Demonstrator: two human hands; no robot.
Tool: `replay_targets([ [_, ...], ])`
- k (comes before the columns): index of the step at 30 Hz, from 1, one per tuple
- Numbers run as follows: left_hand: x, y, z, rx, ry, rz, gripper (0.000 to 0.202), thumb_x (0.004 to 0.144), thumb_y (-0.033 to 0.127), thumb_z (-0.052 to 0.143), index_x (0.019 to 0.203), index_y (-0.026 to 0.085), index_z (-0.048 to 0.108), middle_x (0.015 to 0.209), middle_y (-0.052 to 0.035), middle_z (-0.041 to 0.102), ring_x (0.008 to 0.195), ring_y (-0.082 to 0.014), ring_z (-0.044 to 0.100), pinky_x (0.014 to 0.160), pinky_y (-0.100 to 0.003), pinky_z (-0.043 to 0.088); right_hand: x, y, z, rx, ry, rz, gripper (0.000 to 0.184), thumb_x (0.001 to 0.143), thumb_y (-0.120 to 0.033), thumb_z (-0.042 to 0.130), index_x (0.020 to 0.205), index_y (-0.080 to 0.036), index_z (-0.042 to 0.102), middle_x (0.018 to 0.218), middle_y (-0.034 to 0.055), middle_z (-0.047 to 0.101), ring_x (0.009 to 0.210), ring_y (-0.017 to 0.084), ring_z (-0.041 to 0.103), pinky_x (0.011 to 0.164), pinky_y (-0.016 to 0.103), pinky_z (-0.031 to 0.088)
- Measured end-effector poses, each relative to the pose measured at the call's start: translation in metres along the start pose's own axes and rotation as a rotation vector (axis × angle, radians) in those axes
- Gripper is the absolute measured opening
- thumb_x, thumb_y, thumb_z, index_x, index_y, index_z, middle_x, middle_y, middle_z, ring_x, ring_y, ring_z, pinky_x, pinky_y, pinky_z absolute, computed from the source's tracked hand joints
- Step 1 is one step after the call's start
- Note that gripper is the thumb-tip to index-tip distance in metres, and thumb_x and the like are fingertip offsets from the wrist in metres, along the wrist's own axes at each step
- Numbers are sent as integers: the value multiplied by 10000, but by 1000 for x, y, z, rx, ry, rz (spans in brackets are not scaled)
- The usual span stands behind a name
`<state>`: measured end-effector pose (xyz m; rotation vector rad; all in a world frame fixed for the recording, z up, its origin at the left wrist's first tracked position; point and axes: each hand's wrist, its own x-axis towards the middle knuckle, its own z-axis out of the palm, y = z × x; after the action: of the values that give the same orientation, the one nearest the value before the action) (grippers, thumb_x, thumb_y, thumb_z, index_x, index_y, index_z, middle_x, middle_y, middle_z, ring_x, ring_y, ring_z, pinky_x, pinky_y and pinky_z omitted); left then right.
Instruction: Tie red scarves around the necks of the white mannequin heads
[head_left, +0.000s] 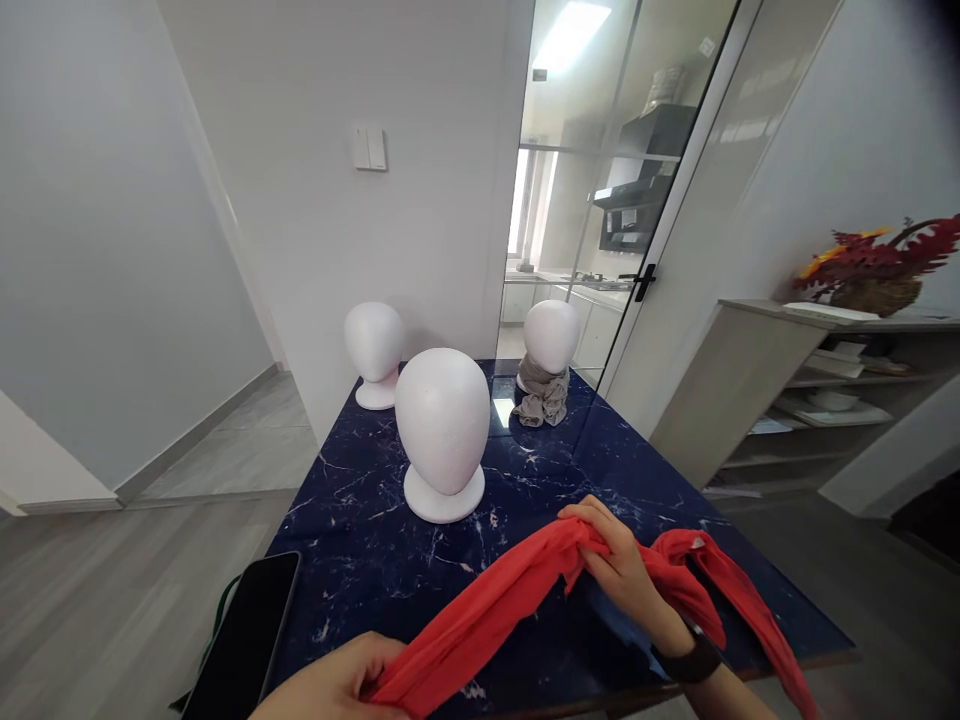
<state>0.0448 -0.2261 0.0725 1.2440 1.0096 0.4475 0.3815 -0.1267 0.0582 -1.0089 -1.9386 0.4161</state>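
Observation:
A long red scarf [480, 620] is stretched between my two hands above the near part of the table. My left hand [337, 680] is closed around the scarf at the bottom of the view. Further right and higher, my right hand [615, 560], with a dark band on the wrist, grips the gathered cloth. Past it, the scarf's loose end loops over the table and hangs off the right edge. In front of my hands stands a white mannequin head [444, 425], bare and upright on its round base.
Behind stand a second white head [374, 345] at left and a third [552, 336] at right, with a grey-brown scarf [544, 390] around its neck. A phone [244, 635] lies at the left edge of the dark blue marbled table [345, 530]. Shelves [750, 400] stand right.

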Motion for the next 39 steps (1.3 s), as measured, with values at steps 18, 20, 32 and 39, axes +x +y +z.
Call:
replay_targets([
  [18,8,-8,-28,-649,177,436,344,687,462,696,795,140,643,308,83,337,285,-19,210,368,-168,158,1,18,2,133,38,202,129,790,-164,381,808,-195,505,676,-16,526,598,131,475,571,237,379],
  [20,7,-11,-34,-636,163,428,348,683,477,699,780,148,639,289,90,316,270,-17,202,359,-164,137,9,19,-1,188,103,210,105,770,-184,401,792,-194,504,679,-20,518,604,128,460,571,229,370],
  [32,18,-2,-49,-457,174,244,356,743,471,661,745,116,638,314,102,282,287,6,138,367,-167,78,35,25,3,351,229,299,37,718,-221,447,723,-191,467,649,-33,412,603,116,364,560,212,323],
  [39,24,14,-59,-912,410,468,216,782,299,631,658,128,588,355,118,186,302,2,159,387,-135,279,73,16,-12,559,-231,327,75,666,-200,503,737,-178,493,669,-33,438,583,92,351,526,194,302],
])
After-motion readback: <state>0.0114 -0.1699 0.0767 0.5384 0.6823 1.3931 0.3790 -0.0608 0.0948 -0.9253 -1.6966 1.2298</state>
